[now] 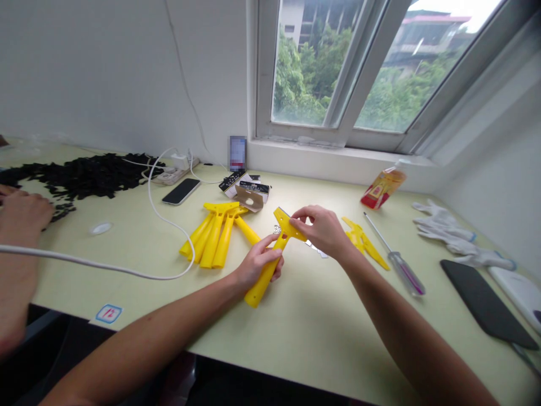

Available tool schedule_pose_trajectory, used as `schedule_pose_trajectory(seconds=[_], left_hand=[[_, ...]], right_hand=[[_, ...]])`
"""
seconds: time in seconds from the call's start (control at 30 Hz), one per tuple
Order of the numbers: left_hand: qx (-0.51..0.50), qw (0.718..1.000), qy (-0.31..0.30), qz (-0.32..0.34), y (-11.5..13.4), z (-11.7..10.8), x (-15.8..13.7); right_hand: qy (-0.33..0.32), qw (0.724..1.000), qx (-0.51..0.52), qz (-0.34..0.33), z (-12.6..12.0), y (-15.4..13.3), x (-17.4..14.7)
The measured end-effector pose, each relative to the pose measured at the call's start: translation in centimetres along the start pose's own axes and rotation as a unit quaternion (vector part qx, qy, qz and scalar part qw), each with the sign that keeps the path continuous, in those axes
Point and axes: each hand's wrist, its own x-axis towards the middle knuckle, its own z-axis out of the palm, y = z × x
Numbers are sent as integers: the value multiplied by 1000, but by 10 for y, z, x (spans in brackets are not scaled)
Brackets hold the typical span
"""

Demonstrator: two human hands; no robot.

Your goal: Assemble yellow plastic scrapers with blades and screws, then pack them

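A yellow scraper (pixel 267 272) is tilted over the table with its wide head pointing away from me. My left hand (pixel 257 262) wraps round its handle near the neck. At the head, my right hand (pixel 320 228) is closed, thumb and fingertips pressed against the right part; whether a small piece is between them is hidden. Just behind the neck lie small shiny screws (pixel 277 229), and flat metal blades (pixel 318 249) show below my right hand. Several yellow scraper handles (pixel 216 234) lie bunched to the left. Thin yellow plastic pieces (pixel 362 241) rest to the right.
A screwdriver (pixel 401 268), white gloves (pixel 456 234) and a dark flat pad (pixel 486 304) lie at right; a bottle (pixel 382 185) stands behind. Small boxes (pixel 253 194), a phone (pixel 181 192) and a white cable (pixel 154 211) lie left, near black pieces (pixel 101 175) and another person's hand (pixel 27 211).
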Motion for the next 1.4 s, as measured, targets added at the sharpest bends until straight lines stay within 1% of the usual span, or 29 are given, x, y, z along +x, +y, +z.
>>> schedule_pose_trajectory(seconds=[0.1,0.17,0.23,0.33,0.37,0.43,0.5,0.57,0.67,0.77,0.93,1.07,1.17,1.23,1.4], left_hand=[[-6,1000,2,-6,2,1,-1],[-14,1000,-3,-5,2,1,-2],[-20,1000,-11,1,2,1,-2],[-17,1000,-24,7,0,2,-3],[-14,1000,-28,6,0,2,-4],[-9,999,-31,4,1,4,-5],[-4,1000,-23,7,3,7,-5],[4,1000,-1,14,6,9,-6],[23,999,28,24,10,10,-7],[39,998,25,44,12,10,-8],[43,997,11,61,13,6,-9],[35,998,5,50,15,5,-9],[43,998,16,44,16,5,-9],[54,997,22,51,17,6,-9],[74,995,31,61,17,5,-8]], right_hand=[[15,1000,0,-5,2,3,0],[22,999,27,12,3,6,0],[-8,994,98,49,2,9,1],[-87,967,219,101,1,9,1],[-103,959,243,107,1,8,0],[-118,951,266,101,2,3,-2],[-130,950,272,83,5,-4,-5],[-139,953,263,61,7,-12,-9],[-132,960,245,38,6,-20,-13],[-137,958,250,35,1,-22,-14],[-180,941,281,48,-5,-19,-12],[-163,949,267,30,-2,-20,-14],[-142,964,224,13,-1,-21,-17],[-131,971,200,4,-1,-23,-18],[-131,969,209,-7,2,-22,-15]])
